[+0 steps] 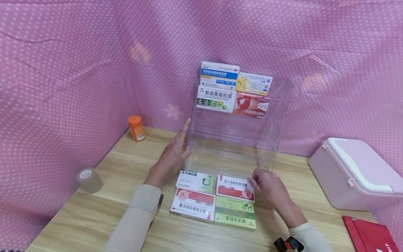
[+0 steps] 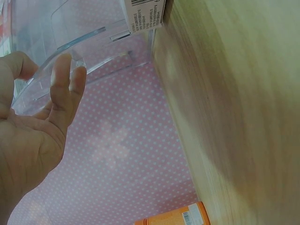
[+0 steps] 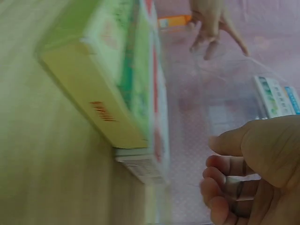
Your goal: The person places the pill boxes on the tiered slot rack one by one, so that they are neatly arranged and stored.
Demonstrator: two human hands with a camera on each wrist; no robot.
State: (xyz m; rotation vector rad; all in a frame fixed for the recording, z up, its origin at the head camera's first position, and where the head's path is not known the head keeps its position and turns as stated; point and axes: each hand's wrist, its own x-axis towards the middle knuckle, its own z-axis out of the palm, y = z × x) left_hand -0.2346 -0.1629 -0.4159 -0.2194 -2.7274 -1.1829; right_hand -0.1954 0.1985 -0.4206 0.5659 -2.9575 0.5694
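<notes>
A clear plastic rack [image 1: 270,140] with stepped shelves stands on the wooden table [image 1: 94,210] against a pink dotted curtain [image 1: 63,70]. Its top shelves hold four medicine boxes [image 1: 233,89], set two above two. The lower shelves of the rack show nothing in them.

The person's left hand [image 1: 173,154] rests against the left wall of the rack, fingers straight and loosely spread, the forefinger pointing up along the edge. The left wrist view shows the same hand [image 2: 42,122] open, with its fingertips [image 2: 63,70] on the clear rim of the rack [image 2: 70,42].

Just in front of the rack, four more boxes lie flat on the table in a tight block. A white and green box [image 1: 194,181] is at the rear left of the block, a white and red box [image 1: 234,187] at the rear right, a red and white box [image 1: 193,204] at the front left, and a green box [image 1: 235,211] at the front right. The right hand [image 1: 267,187] sits at the right end of the white and red box, fingers curled, its tips touching that box's corner; whether it truly pinches the box cannot be told. In the right wrist view the right hand [image 3: 253,173] hangs with bent fingers beside the green box [image 3: 103,70].

Left of the rack stands an orange bottle [image 1: 136,128], and farther left, nearer the person, a roll of tape [image 1: 89,180]. Right of the rack sits a pale lidded case [image 1: 355,175], with a red pouch [image 1: 368,234] in front of it.
</notes>
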